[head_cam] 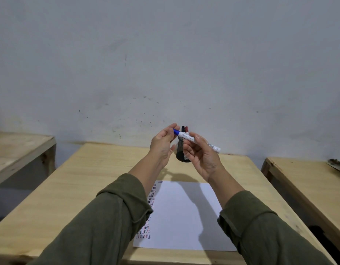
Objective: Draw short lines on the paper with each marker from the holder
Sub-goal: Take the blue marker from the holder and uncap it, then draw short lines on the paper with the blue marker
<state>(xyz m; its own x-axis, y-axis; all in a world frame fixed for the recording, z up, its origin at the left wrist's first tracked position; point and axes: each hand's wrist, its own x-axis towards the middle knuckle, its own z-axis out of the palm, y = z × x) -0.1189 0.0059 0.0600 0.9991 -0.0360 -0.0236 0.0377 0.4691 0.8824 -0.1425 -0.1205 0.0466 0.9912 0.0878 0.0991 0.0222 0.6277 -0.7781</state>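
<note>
A white marker with a blue cap [192, 138] is held up above the table between both hands. My left hand [163, 144] pinches the blue cap end. My right hand [201, 153] grips the white barrel. Behind the hands a black mesh holder [181, 153] stands on the table, with a black-capped and a red-capped marker [185, 129] sticking out of it. A white sheet of paper [184, 213] lies in front, with columns of short blue, red and black lines along its left edge, partly hidden by my left sleeve.
The light wooden table [79, 188] stands against a grey-white wall. Another wooden table [18, 148] is at the left and a third wooden table [308, 180] at the right, with gaps between them.
</note>
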